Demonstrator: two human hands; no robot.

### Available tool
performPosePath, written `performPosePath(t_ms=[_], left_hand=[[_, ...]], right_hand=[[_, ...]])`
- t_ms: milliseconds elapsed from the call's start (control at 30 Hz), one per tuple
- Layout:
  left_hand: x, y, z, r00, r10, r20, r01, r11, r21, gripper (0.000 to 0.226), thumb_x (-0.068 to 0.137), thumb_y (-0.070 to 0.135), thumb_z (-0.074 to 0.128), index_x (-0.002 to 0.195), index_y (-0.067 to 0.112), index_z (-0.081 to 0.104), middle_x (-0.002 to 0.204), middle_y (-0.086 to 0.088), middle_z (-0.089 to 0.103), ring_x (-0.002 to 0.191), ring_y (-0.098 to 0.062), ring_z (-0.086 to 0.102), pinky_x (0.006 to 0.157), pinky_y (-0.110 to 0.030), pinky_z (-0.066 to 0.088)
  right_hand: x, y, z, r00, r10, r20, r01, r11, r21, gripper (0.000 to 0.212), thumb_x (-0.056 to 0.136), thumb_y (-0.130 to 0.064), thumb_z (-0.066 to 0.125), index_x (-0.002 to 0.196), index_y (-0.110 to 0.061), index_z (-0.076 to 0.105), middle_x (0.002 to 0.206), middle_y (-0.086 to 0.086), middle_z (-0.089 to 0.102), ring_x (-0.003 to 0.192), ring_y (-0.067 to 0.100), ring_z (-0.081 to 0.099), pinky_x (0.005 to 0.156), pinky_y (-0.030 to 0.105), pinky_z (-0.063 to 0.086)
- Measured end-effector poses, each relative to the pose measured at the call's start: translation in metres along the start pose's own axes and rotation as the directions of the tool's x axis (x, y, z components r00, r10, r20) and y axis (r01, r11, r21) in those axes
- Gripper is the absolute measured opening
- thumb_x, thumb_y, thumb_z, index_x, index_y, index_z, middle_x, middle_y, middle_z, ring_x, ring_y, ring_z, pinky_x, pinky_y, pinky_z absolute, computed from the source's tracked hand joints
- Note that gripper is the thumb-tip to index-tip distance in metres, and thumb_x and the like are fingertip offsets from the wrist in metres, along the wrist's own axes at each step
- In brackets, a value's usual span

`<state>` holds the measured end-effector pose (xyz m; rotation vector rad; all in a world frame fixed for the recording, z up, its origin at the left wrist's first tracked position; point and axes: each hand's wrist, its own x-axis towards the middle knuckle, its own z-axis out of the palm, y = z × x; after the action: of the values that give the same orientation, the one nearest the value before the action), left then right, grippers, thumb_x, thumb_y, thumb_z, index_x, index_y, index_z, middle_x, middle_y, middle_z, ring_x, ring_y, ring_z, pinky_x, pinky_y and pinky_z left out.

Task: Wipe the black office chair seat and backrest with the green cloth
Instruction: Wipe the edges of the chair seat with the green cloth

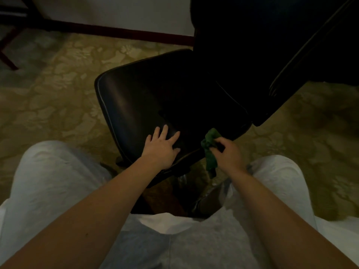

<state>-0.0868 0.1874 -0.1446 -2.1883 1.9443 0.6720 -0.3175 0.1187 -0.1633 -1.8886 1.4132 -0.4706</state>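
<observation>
Dim light falls over a yellow-green patterned carpet that runs back to a pale wall with a dark baseboard. Dark wooden furniture legs stand at the far left. On the carpet sits the black office chair, its glossy seat turned at an angle and its backrest rising to the right, mostly lost in shadow. The left hand lies flat on the seat near its front edge, fingers straight and spread. The right hand is just beside the seat's near right edge, fingers curled, pinching the green cloth — bunched above the fingers, its tail hanging below the seat rim. Light grey trousers fill the foreground.
</observation>
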Motion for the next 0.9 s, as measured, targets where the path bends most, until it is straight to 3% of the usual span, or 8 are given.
performPosePath(t_ms=[67, 133, 200, 267, 367, 533, 667, 900], left_hand=[[0.0, 0.001, 0.0, 1.0, -0.005, 0.0, 0.005, 1.0, 0.012, 0.064, 0.105, 0.052, 0.028, 0.158, 0.036, -0.005, 0.166, -0.008, -0.013, 0.152, -0.034, -0.009, 0.122, -0.052, 0.006], [-0.001, 0.002, 0.0, 1.0, -0.003, -0.003, 0.003, 1.0, 0.019, 0.064, 0.105, 0.052, 0.027, 0.158, 0.036, -0.006, 0.166, -0.008, -0.014, 0.152, -0.033, -0.009, 0.122, -0.051, 0.005], [-0.001, 0.002, 0.0, 1.0, 0.009, -0.007, -0.009, 1.0, 0.013, 0.064, 0.105, 0.052, 0.027, 0.158, 0.036, -0.005, 0.166, -0.008, -0.014, 0.153, -0.033, -0.008, 0.122, -0.051, 0.005], [-0.001, 0.002, 0.0, 1.0, 0.011, -0.012, -0.011, 1.0, 0.009, 0.064, 0.105, 0.053, 0.027, 0.158, 0.036, -0.005, 0.166, -0.008, -0.013, 0.153, -0.033, -0.008, 0.122, -0.051, 0.005], [-0.001, 0.003, 0.002, 1.0, 0.002, -0.008, -0.002, 1.0, 0.005, 0.064, 0.105, 0.053, 0.027, 0.158, 0.036, -0.006, 0.166, -0.008, -0.014, 0.152, -0.034, -0.009, 0.122, -0.051, 0.005], [-0.001, 0.007, 0.001, 1.0, -0.019, -0.006, 0.019, 1.0, 0.017, 0.064, 0.105, 0.052, 0.026, 0.158, 0.036, -0.007, 0.166, -0.009, -0.015, 0.152, -0.034, -0.01, 0.122, -0.052, 0.004], [-0.001, 0.008, 0.001, 1.0, -0.019, -0.01, 0.019, 1.0, 0.016, 0.064, 0.105, 0.052, 0.027, 0.157, 0.037, -0.006, 0.166, -0.008, -0.014, 0.152, -0.034, -0.009, 0.122, -0.052, 0.005], [-0.002, -0.025, -0.012, 0.993, 0.112, -0.037, -0.11, 0.993, 0.031, 0.065, 0.1, 0.059, 0.038, 0.157, 0.042, 0.01, 0.167, -0.002, 0.003, 0.153, -0.028, 0.004, 0.121, -0.051, 0.01]], right_hand=[[-0.002, -0.002, 0.0, 0.999, 0.026, 0.048, -0.028, 0.999, 0.039, 0.028, 0.094, -0.023, 0.062, 0.121, -0.015, 0.061, 0.115, 0.007, 0.061, 0.104, 0.025, 0.058, 0.086, 0.041, 0.051], [0.0, -0.001, -0.004, 0.998, 0.036, 0.054, -0.042, 0.993, 0.108, 0.029, 0.094, -0.022, 0.063, 0.122, -0.014, 0.061, 0.114, 0.004, 0.061, 0.104, 0.021, 0.057, 0.082, 0.033, 0.049], [0.003, 0.0, -0.01, 0.999, 0.049, -0.007, -0.048, 0.991, 0.128, 0.029, 0.095, -0.021, 0.061, 0.122, -0.013, 0.06, 0.107, -0.001, 0.059, 0.098, 0.016, 0.055, 0.075, 0.024, 0.042], [0.005, 0.002, -0.011, 0.994, 0.078, -0.073, -0.067, 0.988, 0.142, 0.03, 0.097, -0.022, 0.057, 0.126, -0.013, 0.058, 0.108, 0.0, 0.058, 0.096, 0.013, 0.053, 0.078, 0.027, 0.042], [0.007, 0.006, -0.009, 0.99, 0.091, -0.108, -0.08, 0.992, 0.099, 0.033, 0.098, -0.025, 0.056, 0.129, -0.014, 0.055, 0.117, 0.005, 0.059, 0.102, 0.02, 0.056, 0.085, 0.037, 0.048], [0.003, -0.006, 0.005, 0.999, 0.021, -0.033, -0.022, 0.999, -0.03, 0.028, 0.093, -0.026, 0.062, 0.118, -0.014, 0.059, 0.113, 0.008, 0.061, 0.1, 0.027, 0.059, 0.08, 0.041, 0.05], [-0.002, -0.012, 0.013, 0.999, -0.022, 0.045, 0.024, 0.998, -0.066, 0.024, 0.093, -0.026, 0.064, 0.114, -0.018, 0.059, 0.112, 0.004, 0.061, 0.1, 0.023, 0.058, 0.073, 0.031, 0.042], [0.003, -0.002, 0.0, 0.997, 0.062, -0.054, -0.061, 0.998, 0.019, 0.04, 0.097, -0.026, 0.057, 0.136, -0.016, 0.052, 0.128, 0.008, 0.059, 0.114, 0.027, 0.056, 0.083, 0.029, 0.043]])
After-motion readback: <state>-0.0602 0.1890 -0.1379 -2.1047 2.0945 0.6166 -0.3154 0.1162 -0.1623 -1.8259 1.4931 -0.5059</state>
